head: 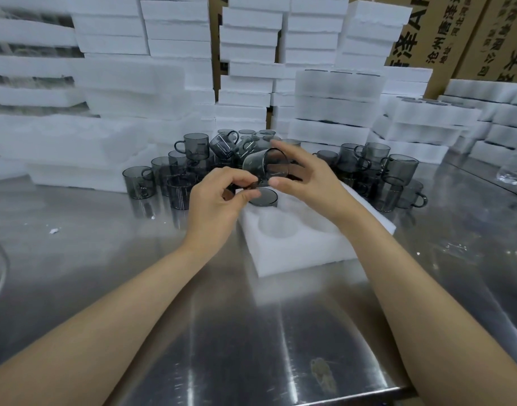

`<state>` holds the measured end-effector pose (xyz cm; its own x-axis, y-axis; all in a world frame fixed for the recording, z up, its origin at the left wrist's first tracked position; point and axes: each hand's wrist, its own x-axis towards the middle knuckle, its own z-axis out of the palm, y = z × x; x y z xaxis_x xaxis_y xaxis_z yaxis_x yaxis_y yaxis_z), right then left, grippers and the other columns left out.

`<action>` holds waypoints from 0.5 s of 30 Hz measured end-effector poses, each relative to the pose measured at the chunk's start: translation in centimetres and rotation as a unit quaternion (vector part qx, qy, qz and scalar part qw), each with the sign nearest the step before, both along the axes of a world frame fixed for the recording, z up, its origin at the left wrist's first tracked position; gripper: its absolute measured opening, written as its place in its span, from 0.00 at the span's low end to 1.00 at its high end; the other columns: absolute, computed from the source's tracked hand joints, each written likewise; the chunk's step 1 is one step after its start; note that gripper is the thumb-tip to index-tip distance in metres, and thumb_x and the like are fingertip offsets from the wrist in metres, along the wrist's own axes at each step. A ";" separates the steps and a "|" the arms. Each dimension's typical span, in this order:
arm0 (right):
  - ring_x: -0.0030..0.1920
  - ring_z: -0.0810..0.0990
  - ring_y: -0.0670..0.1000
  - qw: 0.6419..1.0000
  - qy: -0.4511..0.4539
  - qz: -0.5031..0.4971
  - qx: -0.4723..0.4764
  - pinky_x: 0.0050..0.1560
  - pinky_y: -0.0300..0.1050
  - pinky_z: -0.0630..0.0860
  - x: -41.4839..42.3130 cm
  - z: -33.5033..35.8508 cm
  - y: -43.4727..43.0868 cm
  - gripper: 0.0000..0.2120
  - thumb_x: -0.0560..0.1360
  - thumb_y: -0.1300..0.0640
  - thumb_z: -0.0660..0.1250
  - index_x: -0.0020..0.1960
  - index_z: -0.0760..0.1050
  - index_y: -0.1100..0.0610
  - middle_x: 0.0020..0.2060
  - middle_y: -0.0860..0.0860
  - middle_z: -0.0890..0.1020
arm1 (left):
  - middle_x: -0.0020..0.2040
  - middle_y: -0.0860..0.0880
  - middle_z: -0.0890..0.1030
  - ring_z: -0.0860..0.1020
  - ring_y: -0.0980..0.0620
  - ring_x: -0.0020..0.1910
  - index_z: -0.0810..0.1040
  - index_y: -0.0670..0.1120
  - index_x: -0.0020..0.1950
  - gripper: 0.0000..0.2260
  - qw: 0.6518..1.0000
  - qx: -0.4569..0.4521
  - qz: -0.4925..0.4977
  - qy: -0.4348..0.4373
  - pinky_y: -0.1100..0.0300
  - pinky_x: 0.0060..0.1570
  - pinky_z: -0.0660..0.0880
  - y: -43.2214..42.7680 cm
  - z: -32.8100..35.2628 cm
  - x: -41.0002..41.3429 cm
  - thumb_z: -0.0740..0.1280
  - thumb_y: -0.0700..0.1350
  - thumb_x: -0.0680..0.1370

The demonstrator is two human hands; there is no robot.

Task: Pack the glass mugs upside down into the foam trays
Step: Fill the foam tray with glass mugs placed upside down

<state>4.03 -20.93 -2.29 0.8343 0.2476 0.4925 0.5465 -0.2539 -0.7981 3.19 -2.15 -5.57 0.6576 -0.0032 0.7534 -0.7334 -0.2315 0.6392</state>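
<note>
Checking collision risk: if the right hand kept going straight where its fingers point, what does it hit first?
Likely the pile of loose mugs behind the foam tray; the held mug leads the right hand. Depth is unclear.

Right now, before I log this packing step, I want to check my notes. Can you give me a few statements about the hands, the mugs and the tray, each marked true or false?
1. The left hand and the right hand both grip the held mug above the foam tray. True.
2. The foam tray has no mug in it yet. False: a packed mug sits base up in a far pocket.
3. The near pocket is empty. True.
4. The loose mugs stand on a wooden bench. False: they stand on a steel table.
5. White foam stacks rise behind the loose mugs. True.
</note>
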 end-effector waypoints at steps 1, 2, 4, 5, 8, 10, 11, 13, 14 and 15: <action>0.60 0.79 0.47 1.000 0.000 -0.005 -0.008 0.59 0.49 0.77 0.0 -0.1 0.1 0.28 0.67 0.53 0.76 0.64 0.71 0.40 0.61 0.45 0.78 | 0.43 0.60 0.80 0.78 0.62 0.44 0.79 0.60 0.46 0.17 1.000 0.009 -0.003 0.000 0.66 0.41 0.72 0.0 0.0 -0.1 0.75 0.38 0.69; 0.59 0.79 0.47 1.000 -0.006 -0.018 -0.014 0.58 0.49 0.78 0.0 -0.1 0.2 0.28 0.66 0.52 0.77 0.63 0.72 0.41 0.59 0.45 0.79 | 0.45 0.59 0.81 0.78 0.62 0.46 0.79 0.59 0.49 0.17 1.000 0.011 -0.012 0.005 0.67 0.41 0.72 -0.1 0.0 -0.2 0.75 0.38 0.69; 0.55 0.82 0.47 0.998 -0.026 -0.065 0.009 0.56 0.49 0.78 0.1 -0.2 0.3 0.25 0.65 0.53 0.77 0.59 0.73 0.43 0.54 0.45 0.81 | 0.53 0.57 0.80 0.77 0.63 0.54 0.76 0.60 0.57 0.22 0.999 0.008 -0.033 0.027 0.70 0.48 0.72 -0.3 0.0 -0.4 0.75 0.40 0.70; 0.53 0.83 0.48 0.994 -0.031 -0.094 0.037 0.56 0.50 0.78 0.1 -0.1 0.2 0.24 0.66 0.53 0.77 0.59 0.73 0.44 0.53 0.46 0.81 | 0.59 0.58 0.77 0.74 0.62 0.60 0.73 0.60 0.62 0.25 0.998 0.022 -0.038 0.043 0.70 0.55 0.70 -0.4 0.0 -0.5 0.75 0.41 0.71; 0.51 0.83 0.49 0.978 -0.015 -0.168 0.123 0.55 0.52 0.80 0.2 0.5 -0.9 0.24 0.69 0.55 0.76 0.62 0.73 0.49 0.54 0.48 0.80 | 0.70 0.57 0.64 0.58 0.58 0.72 0.66 0.55 0.70 0.28 0.976 0.119 -0.080 0.165 0.63 0.71 0.56 -0.9 -0.5 -0.2 0.73 0.43 0.74; 0.53 0.82 0.49 0.969 0.022 -0.175 0.176 0.49 0.46 0.82 0.1 0.8 -1.9 0.26 0.73 0.54 0.73 0.68 0.71 0.53 0.55 0.49 0.80 | 0.70 0.60 0.62 0.53 0.60 0.73 0.69 0.52 0.69 0.23 0.949 0.165 -0.122 0.240 0.63 0.72 0.49 -0.8 -0.8 0.2 0.68 0.40 0.75; 0.55 0.81 0.49 0.965 0.043 -0.164 0.202 0.47 0.43 0.82 0.1 0.9 -2.2 0.26 0.75 0.53 0.71 0.71 0.69 0.54 0.55 0.50 0.80 | 0.68 0.61 0.63 0.52 0.62 0.72 0.70 0.52 0.69 0.24 0.943 0.176 -0.131 0.250 0.64 0.70 0.48 -0.7 -1.0 0.3 0.66 0.41 0.73; 0.60 0.78 0.52 0.953 0.083 -0.133 0.258 0.46 0.42 0.81 0.1 1.0 -2.6 0.26 0.79 0.53 0.65 0.74 0.64 0.54 0.60 0.53 0.78 | 0.65 0.62 0.65 0.54 0.65 0.69 0.70 0.50 0.69 0.30 0.944 0.173 -0.127 0.251 0.68 0.66 0.50 -0.6 -0.8 0.7 0.60 0.44 0.65; 0.61 0.78 0.54 0.944 0.101 -0.119 0.290 0.47 0.44 0.80 0.1 1.2 -2.6 0.25 0.80 0.54 0.63 0.75 0.61 0.55 0.63 0.55 0.76 | 0.64 0.62 0.67 0.56 0.64 0.68 0.71 0.50 0.68 0.32 0.947 0.165 -0.118 0.250 0.68 0.66 0.51 -0.5 -0.6 1.0 0.59 0.43 0.63; 0.61 0.78 0.55 0.936 0.112 -0.107 0.316 0.49 0.45 0.80 0.1 1.3 -2.6 0.24 0.81 0.56 0.61 0.75 0.60 0.55 0.64 0.56 0.74 | 0.63 0.62 0.68 0.57 0.62 0.69 0.72 0.49 0.68 0.31 0.950 0.154 -0.109 0.249 0.66 0.67 0.53 -0.2 -0.6 1.3 0.58 0.42 0.64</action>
<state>4.17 -23.51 -1.00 0.9312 -0.2183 0.2919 0.3388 0.2231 -0.9140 4.48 -2.36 -6.14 0.8908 -0.3499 0.2897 -0.4091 -0.3406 0.8465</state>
